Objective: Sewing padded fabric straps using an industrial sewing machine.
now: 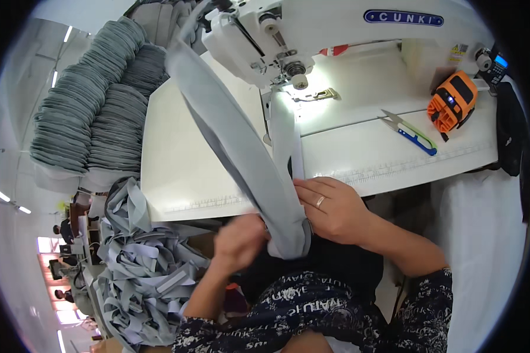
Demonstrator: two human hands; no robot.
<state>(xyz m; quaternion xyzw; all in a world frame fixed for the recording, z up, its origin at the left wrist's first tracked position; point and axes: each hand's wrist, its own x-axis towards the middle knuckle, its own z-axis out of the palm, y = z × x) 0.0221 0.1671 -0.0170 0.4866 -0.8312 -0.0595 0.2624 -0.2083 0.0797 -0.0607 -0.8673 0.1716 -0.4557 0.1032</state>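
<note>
A long grey fabric band (235,147) hangs in a loop from the upper part of the white sewing machine (241,41) down past the table's front edge. My right hand (324,209), with a ring on one finger, grips the band at its right side by that edge. My left hand (238,238) is curled and blurred at the band's lower left; its fingertips are partly hidden by the fabric. Beside the right hand, a pale strip (281,123) runs up to the lit presser foot area.
Stacked grey fabric pieces (82,112) stand at left, above a heap of grey strips (141,276). Thread snips (418,138), an orange device (450,100) and a control panel (494,67) are on the right of the white table (194,170). Other people (65,294) are in the left background.
</note>
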